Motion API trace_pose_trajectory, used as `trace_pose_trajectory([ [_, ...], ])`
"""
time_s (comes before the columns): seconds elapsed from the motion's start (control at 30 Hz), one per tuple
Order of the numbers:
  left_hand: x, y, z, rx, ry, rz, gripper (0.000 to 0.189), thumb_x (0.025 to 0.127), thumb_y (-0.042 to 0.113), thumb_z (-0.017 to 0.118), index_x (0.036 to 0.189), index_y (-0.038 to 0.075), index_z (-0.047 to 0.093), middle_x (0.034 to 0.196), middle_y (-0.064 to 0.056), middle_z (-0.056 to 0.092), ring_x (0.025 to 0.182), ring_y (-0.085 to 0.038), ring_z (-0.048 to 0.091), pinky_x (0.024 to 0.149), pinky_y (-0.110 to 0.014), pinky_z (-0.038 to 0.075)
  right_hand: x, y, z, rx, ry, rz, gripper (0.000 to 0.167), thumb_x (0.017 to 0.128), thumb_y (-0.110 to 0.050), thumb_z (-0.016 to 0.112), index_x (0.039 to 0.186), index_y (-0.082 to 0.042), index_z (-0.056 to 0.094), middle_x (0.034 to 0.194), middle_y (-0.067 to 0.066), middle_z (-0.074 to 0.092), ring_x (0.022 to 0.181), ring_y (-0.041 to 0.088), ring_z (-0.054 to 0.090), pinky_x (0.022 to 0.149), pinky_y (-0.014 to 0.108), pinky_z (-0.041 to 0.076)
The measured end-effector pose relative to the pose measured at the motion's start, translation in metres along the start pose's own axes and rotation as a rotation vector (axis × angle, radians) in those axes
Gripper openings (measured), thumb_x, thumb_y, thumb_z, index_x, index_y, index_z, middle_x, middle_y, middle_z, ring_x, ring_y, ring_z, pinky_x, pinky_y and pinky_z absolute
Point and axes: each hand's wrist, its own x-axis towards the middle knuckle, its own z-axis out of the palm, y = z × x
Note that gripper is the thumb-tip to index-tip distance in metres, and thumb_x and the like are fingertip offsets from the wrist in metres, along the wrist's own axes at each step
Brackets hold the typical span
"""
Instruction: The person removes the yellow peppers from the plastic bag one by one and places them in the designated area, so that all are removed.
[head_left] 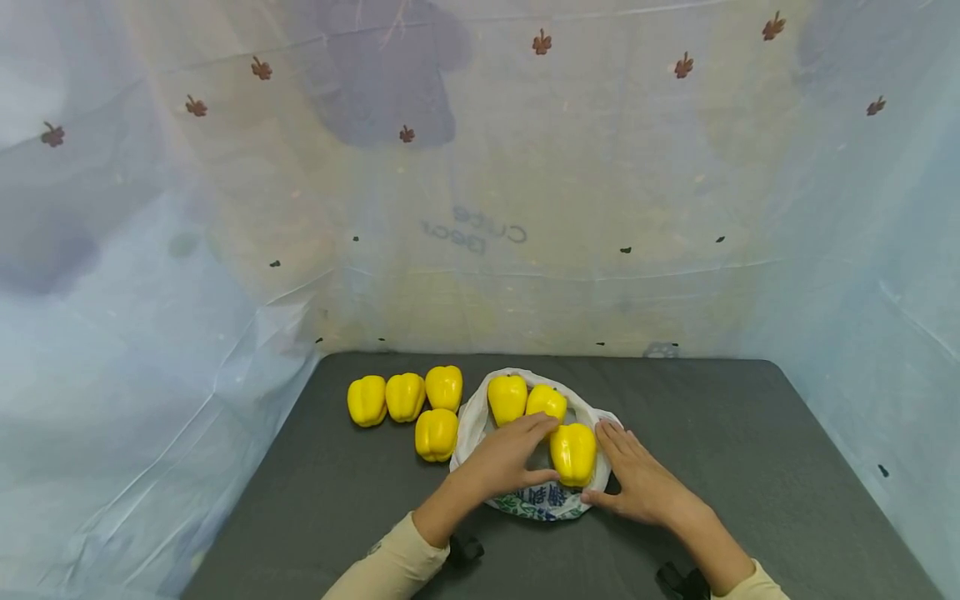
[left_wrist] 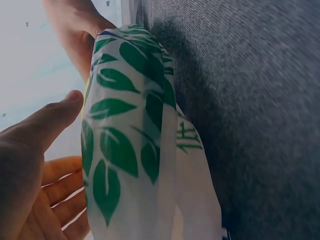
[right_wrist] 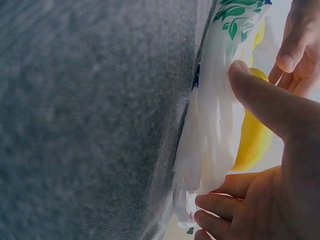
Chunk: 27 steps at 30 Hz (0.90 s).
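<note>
A white plastic bag (head_left: 470, 427) with green leaf print (left_wrist: 117, 145) lies on the table, its mouth spread wide and its rim rolled out. Three yellow bell peppers sit in it: one at the back left (head_left: 507, 398), one beside it (head_left: 547, 402) and one at the front right (head_left: 573, 457). My left hand (head_left: 504, 457) reaches over the bag, fingers extended and thumb apart, right beside the front pepper. On the opposite side, my right hand (head_left: 641, 479) rests straight fingers on the bag's right rim, thumb near its front edge.
Left of the bag, several more yellow bell peppers stand on the dark grey table (head_left: 337, 500): three in a back row (head_left: 405, 397) and one in front (head_left: 436, 435), close to the bag. A pale printed curtain (head_left: 525, 308) hangs behind the table and at both sides.
</note>
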Motion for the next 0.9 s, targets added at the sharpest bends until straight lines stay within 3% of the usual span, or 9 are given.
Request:
trace_pose_trajectory([
  [0.3, 0.009, 0.006, 0.008, 0.108, 0.014, 0.003, 0.085, 0.094, 0.059, 0.079, 0.160, 0.012, 0.051, 0.159, -0.002, 0.053, 0.148, -0.018, 0.051, 0.123, -0.035, 0.043, -0.001, 0.001, 0.000, 0.005, 0.002, -0.007, 0.115, 0.093, -0.062, 0.077, 0.166, 0.010, 0.025, 0.174, 0.028, 0.023, 0.161, 0.049, 0.021, 0.129, 0.067, 0.017],
  [0.5, 0.011, 0.008, 0.011, 0.135, -0.023, -0.010, 0.089, 0.095, 0.063, 0.075, 0.162, 0.013, 0.047, 0.161, -0.002, 0.052, 0.152, -0.019, 0.046, 0.126, -0.036, 0.038, -0.001, 0.001, 0.000, 0.007, 0.012, -0.010, 0.115, 0.093, -0.062, 0.078, 0.166, 0.010, 0.026, 0.173, 0.029, 0.024, 0.160, 0.049, 0.021, 0.128, 0.068, 0.018],
  [0.9, 0.013, 0.009, 0.019, 0.136, 0.019, -0.001, 0.092, 0.093, 0.062, 0.078, 0.162, 0.011, 0.046, 0.158, -0.003, 0.054, 0.147, -0.018, 0.050, 0.126, -0.034, 0.039, -0.001, 0.001, 0.001, 0.006, 0.012, -0.015, 0.114, 0.093, -0.061, 0.078, 0.165, 0.011, 0.026, 0.173, 0.030, 0.024, 0.160, 0.050, 0.022, 0.128, 0.068, 0.018],
])
